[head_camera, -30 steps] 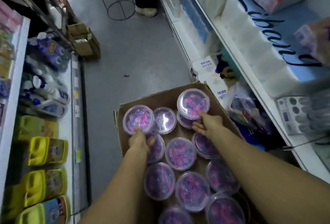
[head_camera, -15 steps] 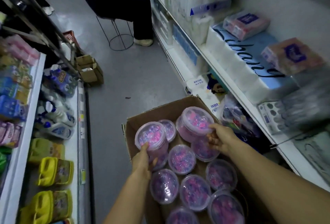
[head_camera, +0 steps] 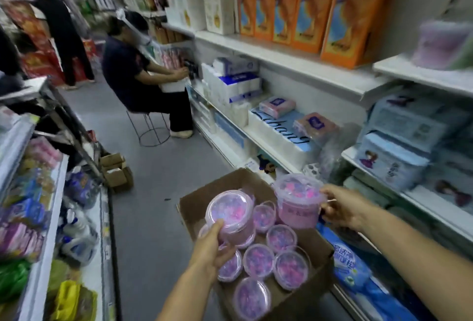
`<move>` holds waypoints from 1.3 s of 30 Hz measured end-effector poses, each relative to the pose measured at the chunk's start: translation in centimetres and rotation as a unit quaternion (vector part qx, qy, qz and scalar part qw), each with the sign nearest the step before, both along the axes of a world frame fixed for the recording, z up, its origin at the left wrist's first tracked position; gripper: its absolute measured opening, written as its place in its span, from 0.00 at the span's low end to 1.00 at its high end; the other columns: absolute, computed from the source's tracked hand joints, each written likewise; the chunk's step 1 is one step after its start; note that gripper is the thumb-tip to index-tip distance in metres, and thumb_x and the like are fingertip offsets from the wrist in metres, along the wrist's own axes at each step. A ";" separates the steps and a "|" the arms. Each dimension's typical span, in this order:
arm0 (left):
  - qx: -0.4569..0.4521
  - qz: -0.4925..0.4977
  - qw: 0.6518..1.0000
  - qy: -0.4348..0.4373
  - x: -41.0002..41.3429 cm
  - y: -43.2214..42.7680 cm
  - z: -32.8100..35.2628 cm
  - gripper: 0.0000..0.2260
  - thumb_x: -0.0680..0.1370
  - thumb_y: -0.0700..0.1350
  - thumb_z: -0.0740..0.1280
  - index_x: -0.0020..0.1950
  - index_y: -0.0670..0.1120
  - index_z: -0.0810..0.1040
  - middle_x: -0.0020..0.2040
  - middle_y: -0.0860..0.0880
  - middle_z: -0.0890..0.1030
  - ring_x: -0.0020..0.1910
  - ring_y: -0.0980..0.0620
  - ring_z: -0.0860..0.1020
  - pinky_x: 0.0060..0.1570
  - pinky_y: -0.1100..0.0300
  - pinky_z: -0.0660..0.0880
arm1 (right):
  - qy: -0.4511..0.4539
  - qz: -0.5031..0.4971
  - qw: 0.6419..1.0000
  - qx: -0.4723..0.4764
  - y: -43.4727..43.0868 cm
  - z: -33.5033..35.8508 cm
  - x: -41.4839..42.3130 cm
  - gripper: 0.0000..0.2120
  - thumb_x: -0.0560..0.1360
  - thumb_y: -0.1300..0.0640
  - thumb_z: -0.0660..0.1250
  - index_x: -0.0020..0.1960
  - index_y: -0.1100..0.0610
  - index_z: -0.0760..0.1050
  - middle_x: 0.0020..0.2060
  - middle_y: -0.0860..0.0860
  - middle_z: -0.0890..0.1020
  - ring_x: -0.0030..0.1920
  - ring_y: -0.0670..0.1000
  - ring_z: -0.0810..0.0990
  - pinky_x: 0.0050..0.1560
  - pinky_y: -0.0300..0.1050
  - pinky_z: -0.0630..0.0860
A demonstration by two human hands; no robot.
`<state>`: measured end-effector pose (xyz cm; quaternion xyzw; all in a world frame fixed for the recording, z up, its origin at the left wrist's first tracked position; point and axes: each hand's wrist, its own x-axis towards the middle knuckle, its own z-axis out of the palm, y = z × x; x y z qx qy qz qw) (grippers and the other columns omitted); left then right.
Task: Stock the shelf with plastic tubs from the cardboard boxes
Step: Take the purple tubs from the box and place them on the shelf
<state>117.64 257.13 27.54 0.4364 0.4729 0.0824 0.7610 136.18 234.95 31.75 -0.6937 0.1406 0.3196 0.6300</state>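
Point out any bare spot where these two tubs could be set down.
Upper shelf: a bare stretch between the orange boxes and a blurred purple tub. The aisle floor left of the cardboard box is bare. The tissue shelf is crowded.

Cursive script ending in "bang" runs across the blue tissue pack [head_camera: 288,126].

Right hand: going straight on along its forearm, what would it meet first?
Past the tub it grips, the right hand looks free: over the cardboard box toward aisle floor; depth unclear.
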 end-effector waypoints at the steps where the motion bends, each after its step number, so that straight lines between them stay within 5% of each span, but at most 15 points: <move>1: 0.006 -0.015 1.000 -0.003 -0.7 -1.1 1.4 0.15 0.77 0.47 0.68 0.59 0.41 0.74 0.43 0.43 0.76 0.38 0.45 0.79 0.41 0.51 0.80 | -0.017 -0.011 1.000 0.003 -1.8 1.5 -1.2 0.09 0.75 0.57 0.65 0.36 0.57 0.72 0.18 0.51 0.72 0.16 0.45 0.68 0.32 0.41 0.73; 4: 0.005 -0.062 0.998 -0.012 -1.9 -4.1 5.3 0.15 0.76 0.47 0.69 0.57 0.39 0.75 0.48 0.41 0.77 0.39 0.44 0.79 0.32 0.53 0.81 | -0.064 -0.048 0.997 0.016 -6.9 5.9 -4.6 0.07 0.75 0.59 0.65 0.38 0.58 0.73 0.19 0.51 0.71 0.17 0.46 0.67 0.33 0.42 0.73; 10: 0.016 -0.184 0.982 -0.051 -1.0 -11.4 12.0 0.16 0.77 0.48 0.68 0.59 0.38 0.73 0.54 0.40 0.75 0.44 0.42 0.78 0.42 0.49 0.77 | -0.112 -0.148 0.983 0.015 -16.9 12.7 -9.4 0.07 0.75 0.59 0.65 0.38 0.57 0.73 0.20 0.52 0.72 0.16 0.46 0.67 0.25 0.36 0.72; 13: 0.027 -0.236 0.969 -0.066 0.3 -14.8 14.4 0.19 0.76 0.49 0.69 0.58 0.36 0.75 0.53 0.38 0.77 0.45 0.42 0.78 0.46 0.47 0.77 | -0.143 -0.189 0.971 0.007 -21.5 15.8 -11.0 0.07 0.75 0.59 0.66 0.38 0.58 0.73 0.18 0.52 0.73 0.16 0.46 0.68 0.30 0.39 0.72; 16: 0.036 -0.284 0.954 -0.089 1.6 -18.5 16.2 0.20 0.76 0.50 0.69 0.58 0.36 0.75 0.55 0.37 0.77 0.51 0.38 0.78 0.46 0.47 0.78 | -0.164 -0.231 0.959 0.002 -26.1 18.5 -12.2 0.07 0.74 0.58 0.67 0.39 0.58 0.73 0.19 0.52 0.73 0.17 0.46 0.68 0.29 0.39 0.72; 21: 0.030 -0.354 0.926 -0.126 3.0 -25.0 18.8 0.19 0.75 0.53 0.69 0.55 0.39 0.75 0.50 0.40 0.78 0.46 0.40 0.81 0.39 0.49 0.79 | -0.199 -0.289 0.936 0.000 -33.2 21.9 -14.4 0.07 0.72 0.57 0.67 0.37 0.57 0.73 0.21 0.51 0.73 0.19 0.46 0.68 0.30 0.39 0.71; 28: 0.036 -0.415 0.899 -0.133 2.6 -35.6 21.4 0.17 0.74 0.56 0.70 0.48 0.42 0.76 0.54 0.40 0.77 0.45 0.41 0.81 0.36 0.51 0.79 | -0.215 -0.335 0.917 0.030 -43.3 24.6 -17.5 0.06 0.73 0.55 0.67 0.39 0.56 0.73 0.23 0.51 0.74 0.17 0.44 0.67 0.24 0.36 0.73; 39: 0.010 -0.423 0.895 -0.140 -0.3 -48.9 23.7 0.19 0.73 0.56 0.71 0.51 0.41 0.76 0.56 0.40 0.78 0.46 0.40 0.81 0.34 0.52 0.82 | -0.219 -0.399 0.888 0.064 -55.5 27.5 -18.1 0.10 0.75 0.55 0.64 0.36 0.54 0.69 0.17 0.49 0.73 0.14 0.43 0.67 0.36 0.38 0.71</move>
